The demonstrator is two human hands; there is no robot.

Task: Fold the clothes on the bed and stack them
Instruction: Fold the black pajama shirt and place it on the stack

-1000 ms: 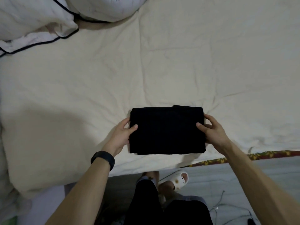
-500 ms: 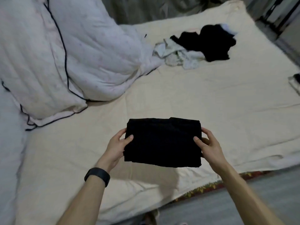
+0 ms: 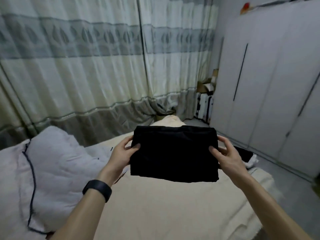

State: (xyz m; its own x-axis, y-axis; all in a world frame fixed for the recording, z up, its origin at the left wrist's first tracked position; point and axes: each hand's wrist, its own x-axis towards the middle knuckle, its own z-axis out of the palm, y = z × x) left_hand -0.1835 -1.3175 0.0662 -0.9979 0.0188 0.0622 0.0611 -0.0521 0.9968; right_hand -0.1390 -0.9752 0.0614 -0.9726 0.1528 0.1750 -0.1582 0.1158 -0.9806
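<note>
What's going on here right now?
A person holds a folded black fabric garment in the air above the cream-sheeted bed, the left hand gripping its left edge and the right hand its right edge. It is not yet set down. A white padded quilt with dark piping lies on the bed's left.

Dim, flat indoor light — soft motion blur throughout (worst at the right), wide-angle bending at edges.
</note>
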